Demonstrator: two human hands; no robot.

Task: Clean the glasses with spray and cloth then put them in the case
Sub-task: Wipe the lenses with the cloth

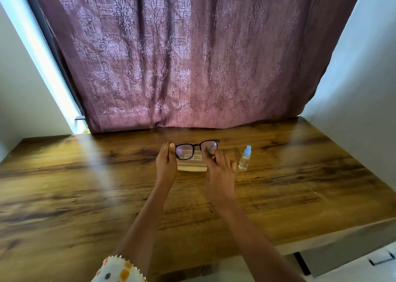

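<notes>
Glasses, dark frame, held up above the table btwn both my hands. My left hand pinches the frame's left end w/ thumb and fingers. My right hand presses sth small and grey, prob the cloth, on the right lens; most of it is hidden under my fingers and blurred, so can't tell its shape. Just beyond and below the glasses lies a pale flat case, partly covered by my hands, print seen thru the lens but unreadable. Right of my right hand, close by, a small clear spray bottle w/ a blue cap stands upright. Far side: purple curtain.
</notes>
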